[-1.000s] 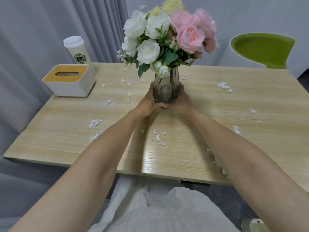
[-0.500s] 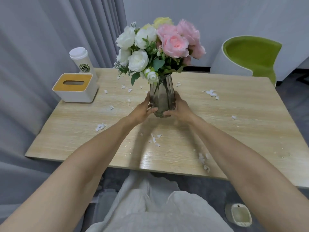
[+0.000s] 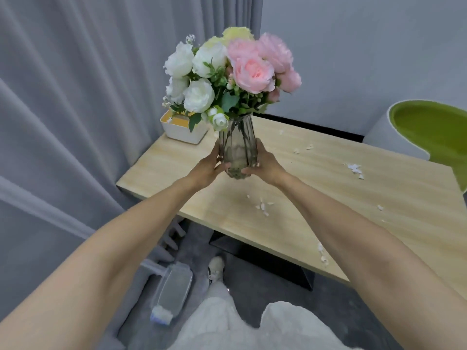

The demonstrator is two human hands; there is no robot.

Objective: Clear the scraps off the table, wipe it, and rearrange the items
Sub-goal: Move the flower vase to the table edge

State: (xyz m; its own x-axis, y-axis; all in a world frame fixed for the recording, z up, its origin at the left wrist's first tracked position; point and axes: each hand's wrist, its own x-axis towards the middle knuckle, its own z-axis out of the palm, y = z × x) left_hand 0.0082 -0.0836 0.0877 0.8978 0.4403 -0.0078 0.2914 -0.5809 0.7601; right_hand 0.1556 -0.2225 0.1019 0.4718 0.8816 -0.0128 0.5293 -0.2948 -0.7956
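Grey curtains (image 3: pixel 75 97) hang beside a pale wooden desk (image 3: pixel 328 188) strewn with white scraps (image 3: pixel 353 169). The left hand (image 3: pixel 206 170) and right hand (image 3: pixel 267 165) curl around a smoky glass vase (image 3: pixel 237 152) of pink and white flowers (image 3: pixel 235 72), holding it upright above the desk's left part, near a tissue box (image 3: pixel 182 131).

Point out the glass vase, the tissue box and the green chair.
glass vase (image 3: pixel 237 147), head view, middle of its ribbed body
tissue box (image 3: pixel 180 133), head view, its white front wall
green chair (image 3: pixel 429 128), head view, the green inner seat
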